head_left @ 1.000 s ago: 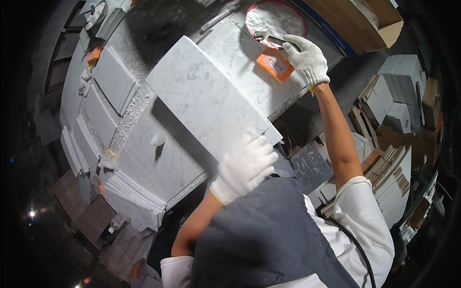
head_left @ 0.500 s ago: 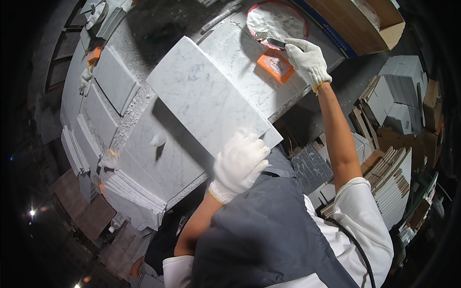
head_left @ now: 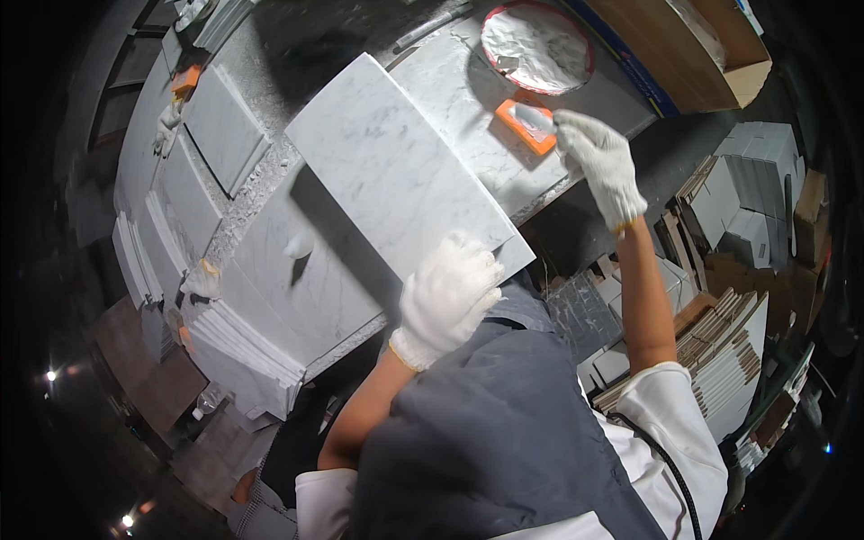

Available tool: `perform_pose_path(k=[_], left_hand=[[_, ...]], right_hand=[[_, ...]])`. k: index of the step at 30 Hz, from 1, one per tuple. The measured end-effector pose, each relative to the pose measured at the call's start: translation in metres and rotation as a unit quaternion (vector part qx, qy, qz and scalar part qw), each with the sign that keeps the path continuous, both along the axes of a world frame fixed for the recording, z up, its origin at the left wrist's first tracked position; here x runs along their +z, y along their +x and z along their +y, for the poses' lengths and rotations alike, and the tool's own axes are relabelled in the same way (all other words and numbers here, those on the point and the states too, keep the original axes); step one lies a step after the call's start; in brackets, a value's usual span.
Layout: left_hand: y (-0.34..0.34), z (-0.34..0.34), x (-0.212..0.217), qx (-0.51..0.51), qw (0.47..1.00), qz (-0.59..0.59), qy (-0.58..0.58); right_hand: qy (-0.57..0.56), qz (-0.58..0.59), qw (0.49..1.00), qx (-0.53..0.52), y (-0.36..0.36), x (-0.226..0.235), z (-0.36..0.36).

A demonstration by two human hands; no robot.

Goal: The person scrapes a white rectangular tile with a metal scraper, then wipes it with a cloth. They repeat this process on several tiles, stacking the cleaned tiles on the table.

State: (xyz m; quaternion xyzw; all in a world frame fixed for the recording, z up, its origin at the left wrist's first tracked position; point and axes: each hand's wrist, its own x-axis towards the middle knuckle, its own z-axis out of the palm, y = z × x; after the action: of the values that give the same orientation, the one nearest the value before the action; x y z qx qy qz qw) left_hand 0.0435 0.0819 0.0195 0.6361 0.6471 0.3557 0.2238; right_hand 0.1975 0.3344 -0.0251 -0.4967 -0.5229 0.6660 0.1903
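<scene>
My right hand [head_left: 598, 166], in a white knit glove, is closed on a small putty knife. The knife's grey blade [head_left: 533, 117] lies over an orange block [head_left: 526, 130] beside the bowl of white powder or paste [head_left: 531, 40]. Another small metal piece [head_left: 508, 64] rests in the bowl's near side. A grey-veined white marble slab [head_left: 396, 162] is raised in front of me, casting a shadow below. My gloved left hand [head_left: 450, 297] is curled on the slab's near edge; its thumb and undersides are hidden.
Marble slabs stand and lie along the left, with stacked thin tiles [head_left: 243, 351] lower left. A small white lump [head_left: 298, 247] sits on the lower slab. An open cardboard box [head_left: 630, 45] is at the far right, above white boxes [head_left: 756, 162] and tile stacks [head_left: 720, 351].
My right hand has moved from the bowl's rim toward me and slightly right, bringing the putty knife over the orange block. My left hand stays on the slab's near edge.
</scene>
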Motion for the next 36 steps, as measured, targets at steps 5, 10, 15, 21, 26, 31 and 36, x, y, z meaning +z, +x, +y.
perform_pose_path(k=[5, 10, 15, 21, 26, 31, 36], left_hand=[[0.002, -0.007, -0.005, 0.015, 0.999, 0.024, 0.021], [0.002, -0.009, -0.008, 0.003, 1.000, 0.021, -0.010], [0.007, -0.015, -0.009, 0.027, 0.999, 0.030, -0.020], [0.005, -0.013, -0.004, 0.021, 0.999, 0.040, 0.022], [0.002, -0.016, -0.001, 0.043, 0.997, 0.023, 0.062], [-0.013, -0.053, -0.014, 0.220, 0.971, 0.064, 0.064], [-0.028, -0.087, -0.036, 0.409, 0.910, 0.064, 0.040]], right_hand=[[-0.050, -0.008, 0.998, 0.022, 0.005, 0.013, -0.059], [-0.043, 0.000, 0.999, 0.016, -0.001, 0.017, -0.087], [0.036, -0.002, 0.999, 0.000, -0.006, 0.013, -0.100], [0.190, 0.064, 0.980, 0.016, -0.004, -0.001, -0.107], [0.430, 0.018, 0.900, 0.071, 0.000, -0.008, -0.101], [0.164, 0.032, 0.986, 0.006, -0.002, 0.003, -0.101], [0.007, -0.004, 1.000, 0.016, -0.014, 0.015, -0.098]])
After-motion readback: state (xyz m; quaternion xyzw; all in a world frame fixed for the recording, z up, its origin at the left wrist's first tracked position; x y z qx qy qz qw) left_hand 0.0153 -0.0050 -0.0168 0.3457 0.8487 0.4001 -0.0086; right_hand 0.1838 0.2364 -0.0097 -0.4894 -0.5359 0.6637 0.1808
